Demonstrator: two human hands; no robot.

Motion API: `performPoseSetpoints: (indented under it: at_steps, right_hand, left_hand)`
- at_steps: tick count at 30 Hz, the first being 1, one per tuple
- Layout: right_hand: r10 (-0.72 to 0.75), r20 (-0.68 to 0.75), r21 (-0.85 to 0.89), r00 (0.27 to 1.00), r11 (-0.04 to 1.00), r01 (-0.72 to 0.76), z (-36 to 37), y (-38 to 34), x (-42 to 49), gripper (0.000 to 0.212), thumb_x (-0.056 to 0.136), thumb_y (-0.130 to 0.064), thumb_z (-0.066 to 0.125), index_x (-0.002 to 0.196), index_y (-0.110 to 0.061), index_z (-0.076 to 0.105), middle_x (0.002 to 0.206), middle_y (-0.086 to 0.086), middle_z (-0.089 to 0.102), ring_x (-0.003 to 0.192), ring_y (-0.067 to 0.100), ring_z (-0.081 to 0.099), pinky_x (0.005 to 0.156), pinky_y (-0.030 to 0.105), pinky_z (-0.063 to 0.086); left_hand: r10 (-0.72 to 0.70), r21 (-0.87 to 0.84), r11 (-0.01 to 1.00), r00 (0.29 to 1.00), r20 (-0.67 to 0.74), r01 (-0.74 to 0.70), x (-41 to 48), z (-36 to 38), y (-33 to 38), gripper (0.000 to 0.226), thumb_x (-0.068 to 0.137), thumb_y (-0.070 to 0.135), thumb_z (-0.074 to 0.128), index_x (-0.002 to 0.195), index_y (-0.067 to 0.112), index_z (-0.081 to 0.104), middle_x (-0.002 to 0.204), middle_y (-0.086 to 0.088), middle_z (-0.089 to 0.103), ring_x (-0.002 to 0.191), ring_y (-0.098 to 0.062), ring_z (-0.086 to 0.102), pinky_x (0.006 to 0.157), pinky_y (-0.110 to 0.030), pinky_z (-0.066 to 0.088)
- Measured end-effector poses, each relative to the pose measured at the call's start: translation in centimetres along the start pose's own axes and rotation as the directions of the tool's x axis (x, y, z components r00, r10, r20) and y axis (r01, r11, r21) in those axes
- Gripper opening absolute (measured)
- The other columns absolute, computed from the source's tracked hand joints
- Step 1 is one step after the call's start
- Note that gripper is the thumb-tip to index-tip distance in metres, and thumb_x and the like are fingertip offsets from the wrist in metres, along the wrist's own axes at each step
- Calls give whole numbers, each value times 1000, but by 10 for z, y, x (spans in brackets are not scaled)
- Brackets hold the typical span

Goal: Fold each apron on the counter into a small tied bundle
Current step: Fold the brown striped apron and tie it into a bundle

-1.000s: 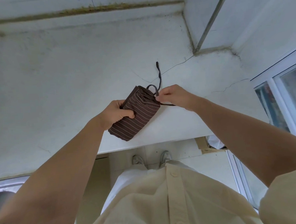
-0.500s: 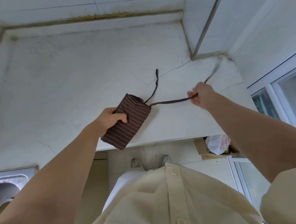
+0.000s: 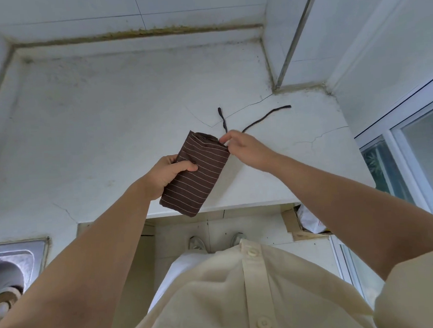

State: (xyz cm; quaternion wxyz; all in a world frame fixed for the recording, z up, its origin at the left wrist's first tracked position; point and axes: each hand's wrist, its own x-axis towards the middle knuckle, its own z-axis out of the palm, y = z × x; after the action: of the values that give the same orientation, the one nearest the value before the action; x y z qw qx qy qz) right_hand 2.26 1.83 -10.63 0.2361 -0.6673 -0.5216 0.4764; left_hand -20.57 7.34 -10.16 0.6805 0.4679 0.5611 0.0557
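Near the front edge of the white, cracked counter (image 3: 94, 125), I see the apron (image 3: 198, 175) rolled into a fat brown bundle with thin pale stripes. It lies at a slant, its lower end sticking out past the counter's edge over the floor. I cannot tell whether the roll rests on the surface or is lifted just off it.

On my view the left hand (image 3: 164, 176) grips the bundle from its left side, fingers curled under and behind it, the thumb (image 3: 189, 168) pressed across the striped face. The right hand (image 3: 247, 150) sits at the roll's upper right corner. Its fingertips (image 3: 223, 138) are drawn together there, pinching at the spot where the two ties leave the cloth; the exact hold is too small for me to make out.

One tie (image 3: 223, 121) runs straight back across the counter. The other tie (image 3: 265, 115) trails off to the right in a gentle curve, lying slack on the surface.

A steel sink (image 3: 13, 262) shows at the lower left, a window frame (image 3: 399, 152) at the right, and a cream buttoned shirt (image 3: 244, 301) fills the bottom.
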Motion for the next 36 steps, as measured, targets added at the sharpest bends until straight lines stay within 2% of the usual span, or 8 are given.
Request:
performPoseSetpoints:
  at_steps: [4,10,14,18,24,27,32,36]
  right_hand:
    - [84,-60,181,995,981,-72,5,12,2,21,101,-20,42,94,-19,62,68,-4,47,60,10,43,62,27,39]
    - [83,-241,273,967,962,-15,19,13,1,33,103,-12,36,120,-14,64,77,-2,55,62,7,43,61,22,36]
    - [83,-94,406,992,913,-38,29,-9,-4,33,95,-34,36,91,-14,61,80,-3,55,69,9,49,68,22,37]
    - [60,59,494,996,866,-82,25,-11,-5,31,97,-50,50,117,-27,57,104,-14,67,89,-4,64,72,13,52]
    - [152,172,674,973,703,-228,2,-5,-7,34,96,-40,56,120,-18,62,113,1,72,105,17,68,90,32,53]
    - [152,332,741,931,568,-357,-12,-6,-14,34,94,-41,55,112,-13,64,99,2,74,89,17,71,82,31,56]
    - [110,400,819,910,403,-409,-18,-9,-18,38,86,-41,60,103,-9,68,91,8,72,80,21,70,83,35,57]
    - [99,321,875,942,349,-335,-18,-12,-11,40,88,-43,59,107,-10,66,97,8,72,87,22,70,91,38,54]
  left_hand:
    - [28,-122,992,998,-62,-35,-3,1,-3,34,79,36,76,105,15,68,99,-9,75,85,-26,72,79,-39,57]
    - [74,-282,953,990,-124,-107,-2,16,1,33,84,35,72,111,17,67,103,-8,75,94,-29,71,84,-44,57]
    - [143,-274,940,963,-229,-205,1,35,12,26,86,33,72,108,19,65,101,-6,74,90,-25,72,71,-35,59]
    - [224,-227,934,946,-235,-277,1,50,19,22,89,32,69,107,22,63,102,-4,73,85,-19,72,64,-29,58]
    - [301,-154,930,930,-210,-335,3,53,30,66,97,64,24,123,18,63,122,-4,66,115,-23,60,103,-41,43]
    - [356,-133,894,859,-368,-427,8,49,36,51,91,49,27,127,25,54,140,3,47,127,-18,41,109,-33,28]
    - [431,-36,899,895,-116,-437,15,46,36,25,92,21,44,110,16,62,94,8,66,89,-14,58,91,-33,41]
    - [428,-9,904,904,5,-428,15,53,34,26,104,14,45,106,-8,58,88,-17,62,76,-25,61,77,-35,49]
